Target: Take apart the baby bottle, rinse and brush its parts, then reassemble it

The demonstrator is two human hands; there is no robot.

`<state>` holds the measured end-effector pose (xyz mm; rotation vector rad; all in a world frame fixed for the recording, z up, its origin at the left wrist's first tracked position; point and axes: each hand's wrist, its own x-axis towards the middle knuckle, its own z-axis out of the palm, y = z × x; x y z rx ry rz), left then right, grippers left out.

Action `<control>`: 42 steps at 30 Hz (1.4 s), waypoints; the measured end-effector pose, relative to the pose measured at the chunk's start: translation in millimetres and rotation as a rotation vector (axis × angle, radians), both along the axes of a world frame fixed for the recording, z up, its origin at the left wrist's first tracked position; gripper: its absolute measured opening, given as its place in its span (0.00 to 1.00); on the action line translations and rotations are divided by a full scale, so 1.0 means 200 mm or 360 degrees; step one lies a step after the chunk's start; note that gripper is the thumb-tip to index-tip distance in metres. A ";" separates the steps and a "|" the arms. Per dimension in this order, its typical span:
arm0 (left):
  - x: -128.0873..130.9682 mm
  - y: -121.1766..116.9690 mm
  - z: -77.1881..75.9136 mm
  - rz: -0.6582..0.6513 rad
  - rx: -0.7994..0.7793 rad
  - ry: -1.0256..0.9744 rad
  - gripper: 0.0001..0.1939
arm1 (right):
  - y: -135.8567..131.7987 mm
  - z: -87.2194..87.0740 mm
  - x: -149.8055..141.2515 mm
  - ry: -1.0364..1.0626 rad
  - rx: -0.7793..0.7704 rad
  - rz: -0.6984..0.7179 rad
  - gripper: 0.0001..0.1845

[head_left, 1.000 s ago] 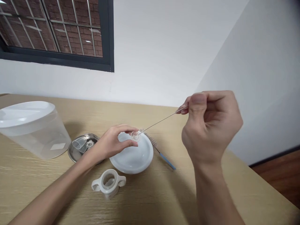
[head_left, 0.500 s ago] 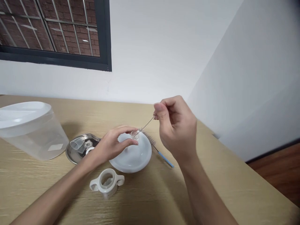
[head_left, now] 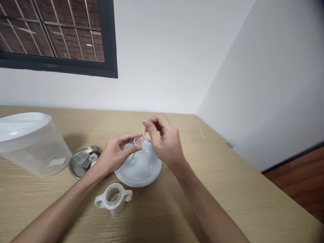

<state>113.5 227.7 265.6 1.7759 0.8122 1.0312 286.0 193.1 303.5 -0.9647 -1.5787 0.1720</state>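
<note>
Over the white bowl [head_left: 138, 180], my left hand [head_left: 116, 152] pinches a small clear round plastic piece [head_left: 139, 141] between thumb and fingers. My right hand [head_left: 164, 140] grips a thin wire [head_left: 143, 135] between thumb and forefinger, and its lower end runs into the piece. Beneath the left thumb a narrow pale end [head_left: 133, 157] hangs above the bowl; I cannot tell for sure whether it belongs to the wire. In front of the bowl stands a white two-handled ring [head_left: 113, 199], with something clear inside it.
On the left stands a large translucent tub [head_left: 37, 152] with a white lid. Next to it, a steel kidney dish [head_left: 74, 170] holds a clear tapered cup [head_left: 81, 157] and small round parts, partly behind my left forearm. A thin pale strip [head_left: 202, 134] lies at the right.
My right hand has moved left and down toward the clear piece, so less wire shows. The blue-handled brush beside the bowl is now hidden behind my right hand and arm.
</note>
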 end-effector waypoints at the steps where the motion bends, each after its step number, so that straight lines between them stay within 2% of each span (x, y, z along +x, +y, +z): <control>1: 0.00 0.00 0.00 -0.0016 -0.0041 -0.0057 0.26 | -0.01 0.00 0.00 -0.0019 0.0002 0.0004 0.10; 4: 0.01 -0.01 0.01 -0.0054 -0.0131 -0.0206 0.27 | -0.02 0.01 -0.01 -0.0026 -0.0028 0.0025 0.10; 8: 0.03 -0.03 0.02 -0.0131 -0.0249 -0.0410 0.24 | -0.02 0.00 -0.02 -0.0038 -0.0121 0.0122 0.09; 12: 0.04 -0.02 0.01 -0.0250 -0.0400 -0.0594 0.25 | -0.02 -0.02 -0.04 -0.0134 -0.0059 0.0131 0.09; 17: 0.03 0.00 -0.02 -0.0180 -0.0507 -0.0703 0.25 | -0.01 -0.03 -0.05 -0.0147 0.0029 0.0060 0.09; 19: 0.03 0.00 -0.03 -0.0138 -0.0431 -0.0623 0.22 | -0.01 -0.02 -0.04 -0.0085 0.0078 0.0005 0.09; 22: 0.02 0.00 -0.04 -0.0062 -0.0184 -0.0452 0.19 | -0.02 0.01 -0.02 0.0040 0.0106 -0.0082 0.10; 27: 0.02 -0.03 -0.02 0.0031 0.0125 -0.0336 0.17 | -0.05 0.05 0.01 0.0246 0.0203 -0.0147 0.10; 36: 0.01 -0.03 -0.01 0.0077 0.0301 -0.0169 0.18 | -0.09 0.10 0.06 0.0360 0.0360 -0.0261 0.11; 42: -0.05 0.01 -0.03 0.0111 0.0370 0.0018 0.16 | -0.12 0.20 0.18 0.0531 0.0607 -0.0411 0.10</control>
